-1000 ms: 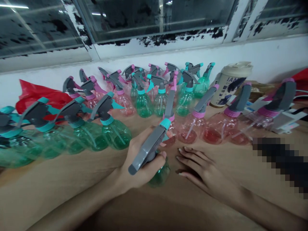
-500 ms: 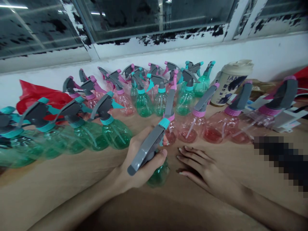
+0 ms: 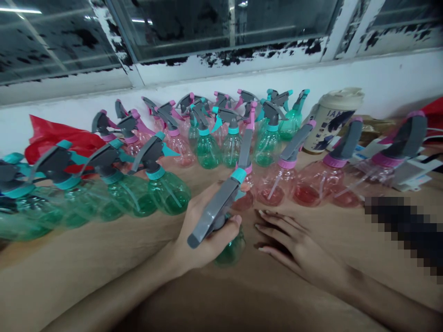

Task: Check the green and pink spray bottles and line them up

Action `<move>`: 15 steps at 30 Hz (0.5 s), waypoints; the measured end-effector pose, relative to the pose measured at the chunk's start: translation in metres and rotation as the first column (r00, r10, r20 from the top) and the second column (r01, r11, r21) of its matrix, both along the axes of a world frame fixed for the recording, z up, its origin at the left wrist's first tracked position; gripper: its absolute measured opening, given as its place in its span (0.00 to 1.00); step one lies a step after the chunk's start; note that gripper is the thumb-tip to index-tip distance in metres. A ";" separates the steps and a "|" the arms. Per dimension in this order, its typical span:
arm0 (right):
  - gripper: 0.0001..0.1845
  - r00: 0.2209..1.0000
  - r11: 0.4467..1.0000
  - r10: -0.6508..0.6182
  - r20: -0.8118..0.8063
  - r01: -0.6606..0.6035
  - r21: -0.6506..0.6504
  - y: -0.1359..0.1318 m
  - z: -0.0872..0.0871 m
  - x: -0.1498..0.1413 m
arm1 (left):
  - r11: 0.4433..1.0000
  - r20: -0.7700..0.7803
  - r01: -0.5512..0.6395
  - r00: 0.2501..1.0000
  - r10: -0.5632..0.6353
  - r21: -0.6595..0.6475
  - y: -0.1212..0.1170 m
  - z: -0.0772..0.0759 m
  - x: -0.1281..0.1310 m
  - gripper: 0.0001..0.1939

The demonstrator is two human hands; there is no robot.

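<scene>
My left hand (image 3: 199, 235) is wrapped round the neck of a green spray bottle (image 3: 231, 249) with a grey trigger head (image 3: 216, 207) and teal collar. The bottle stands on the wooden table (image 3: 86, 258) just in front of me. My right hand (image 3: 289, 242) lies flat on the table right beside it, fingers stretched out and apart, holding nothing. Directly behind the held bottle stands a pink spray bottle (image 3: 244, 196).
Several green spray bottles (image 3: 166, 189) line the left, several pink ones (image 3: 308, 186) the right, and more crowd the back by the white wall (image 3: 380, 78). A cream tub (image 3: 334, 120) stands back right, a red bag (image 3: 51, 133) back left. A blurred dark patch (image 3: 404, 230) sits right.
Almost nothing has moved. The held bottle's trigger head has tipped slightly and my left hand shifted a little; my right hand stays flat.
</scene>
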State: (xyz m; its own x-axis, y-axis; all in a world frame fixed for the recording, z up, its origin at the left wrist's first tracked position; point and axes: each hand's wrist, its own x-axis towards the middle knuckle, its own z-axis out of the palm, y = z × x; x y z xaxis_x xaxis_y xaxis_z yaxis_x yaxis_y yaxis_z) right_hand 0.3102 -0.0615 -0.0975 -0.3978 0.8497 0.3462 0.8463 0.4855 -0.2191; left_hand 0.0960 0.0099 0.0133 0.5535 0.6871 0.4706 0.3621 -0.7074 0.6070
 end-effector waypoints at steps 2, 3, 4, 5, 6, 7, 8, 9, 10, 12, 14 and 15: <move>0.21 1.000 1.000 0.002 -0.011 -0.002 0.012 0.000 0.000 0.000 | 1.000 -0.002 -0.013 1.000 0.013 0.004 -0.002 0.000 0.000 0.09; 0.21 1.000 1.000 0.011 -0.013 -0.010 0.019 0.000 0.000 0.000 | 1.000 -0.003 -0.017 1.000 0.017 0.003 -0.002 0.000 0.000 0.08; 0.21 1.000 0.999 0.022 -0.013 -0.021 0.024 0.000 0.000 0.000 | 1.000 -0.005 -0.020 1.000 0.020 -0.003 -0.003 0.001 0.000 0.08; 0.22 0.999 0.999 0.034 -0.011 -0.034 0.027 0.001 0.000 0.000 | 1.000 -0.005 -0.025 1.000 0.025 -0.011 -0.003 0.001 0.001 0.07; 0.22 0.999 0.998 0.048 -0.009 -0.048 0.028 0.001 0.000 0.000 | 0.999 -0.003 -0.028 1.000 0.028 -0.016 -0.003 0.002 0.001 0.08; 0.22 0.998 0.998 0.060 -0.008 -0.060 0.027 0.002 0.000 0.000 | 0.999 0.000 -0.029 1.000 0.029 -0.020 -0.003 0.002 0.002 0.08; 0.23 0.997 0.997 0.071 -0.009 -0.071 0.025 0.002 0.000 0.001 | 0.999 0.005 -0.030 1.000 0.030 -0.021 -0.003 0.003 0.002 0.09; 0.23 0.997 0.997 0.080 -0.010 -0.080 0.021 0.003 0.000 0.001 | 0.999 0.013 -0.031 0.999 0.031 -0.019 -0.003 0.003 0.003 0.10; 0.23 0.996 0.996 0.085 -0.011 -0.085 0.016 0.003 -0.001 0.001 | 0.999 0.021 -0.030 0.999 0.031 -0.018 -0.003 0.004 0.003 0.11; 0.23 0.996 0.996 0.087 0.003 -0.087 -0.001 0.004 -0.001 0.002 | 0.999 0.031 -0.028 0.999 0.029 -0.028 -0.003 0.005 0.004 0.13; 0.23 0.996 0.997 0.081 0.028 -0.080 -0.019 0.004 0.000 0.002 | 0.998 0.031 -0.032 0.999 0.033 -0.050 -0.003 0.005 0.004 0.13; 0.23 0.996 0.997 0.077 0.038 -0.076 -0.027 0.004 0.001 0.002 | 0.998 0.028 -0.033 0.999 0.035 -0.061 -0.003 0.006 0.004 0.13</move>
